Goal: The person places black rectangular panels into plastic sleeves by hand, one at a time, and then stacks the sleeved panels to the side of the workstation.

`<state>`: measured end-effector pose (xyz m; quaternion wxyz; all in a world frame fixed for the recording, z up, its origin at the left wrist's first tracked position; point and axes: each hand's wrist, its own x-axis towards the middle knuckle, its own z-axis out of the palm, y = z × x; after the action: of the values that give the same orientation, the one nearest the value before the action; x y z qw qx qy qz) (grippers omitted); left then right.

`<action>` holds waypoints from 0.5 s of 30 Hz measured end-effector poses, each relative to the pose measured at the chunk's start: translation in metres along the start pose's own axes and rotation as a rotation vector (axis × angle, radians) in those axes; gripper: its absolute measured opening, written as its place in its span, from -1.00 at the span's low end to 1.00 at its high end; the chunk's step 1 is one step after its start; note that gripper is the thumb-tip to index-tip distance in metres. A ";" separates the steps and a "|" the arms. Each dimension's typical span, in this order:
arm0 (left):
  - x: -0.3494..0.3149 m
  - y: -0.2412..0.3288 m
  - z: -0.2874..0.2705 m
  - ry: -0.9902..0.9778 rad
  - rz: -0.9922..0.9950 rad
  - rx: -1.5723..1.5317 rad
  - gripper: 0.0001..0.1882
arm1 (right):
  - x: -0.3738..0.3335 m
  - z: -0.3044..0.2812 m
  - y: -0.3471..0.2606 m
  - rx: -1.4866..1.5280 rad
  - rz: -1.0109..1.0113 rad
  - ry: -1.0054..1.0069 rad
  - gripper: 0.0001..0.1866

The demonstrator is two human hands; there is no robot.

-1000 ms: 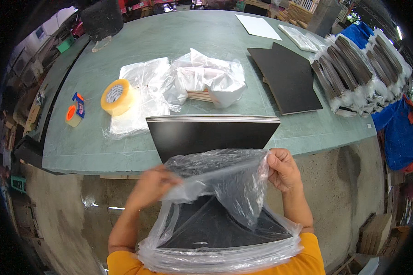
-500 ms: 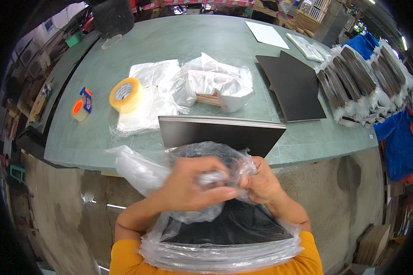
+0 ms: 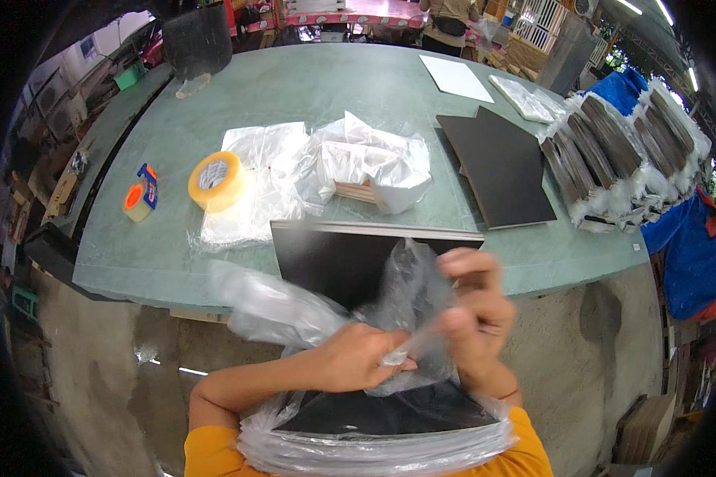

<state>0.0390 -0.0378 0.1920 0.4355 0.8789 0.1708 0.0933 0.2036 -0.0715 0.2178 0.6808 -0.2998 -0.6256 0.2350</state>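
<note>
Green and broad, the worktable [image 3: 310, 95] stretches ahead, a stack of black boards [image 3: 350, 262] leaning from its near edge down against my chest so I can sleeve it. Over that stack, just below the table edge, my left hand [image 3: 358, 359] is clenched on a bunch of the clear plastic bag [image 3: 390, 310], the film squeezed inside my fingers; my right hand [image 3: 473, 318] pinches the same bag beside it.
</note>
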 end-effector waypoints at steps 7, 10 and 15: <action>-0.005 0.006 -0.033 0.254 0.107 -0.330 -0.79 | -0.007 -0.041 0.035 0.563 0.685 -0.317 -0.76; -0.001 -0.014 -0.026 0.353 0.110 -0.448 -0.78 | -0.010 -0.020 0.027 0.659 0.790 -0.788 -0.77; -0.011 -0.018 -0.036 0.144 0.146 -0.828 -0.77 | -0.008 -0.009 0.011 0.280 0.322 -1.107 -0.78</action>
<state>0.0134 -0.0056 0.1989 0.7310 0.6307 0.0863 0.2457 0.2118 -0.0701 0.2037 0.2421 -0.1311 -0.7973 0.5371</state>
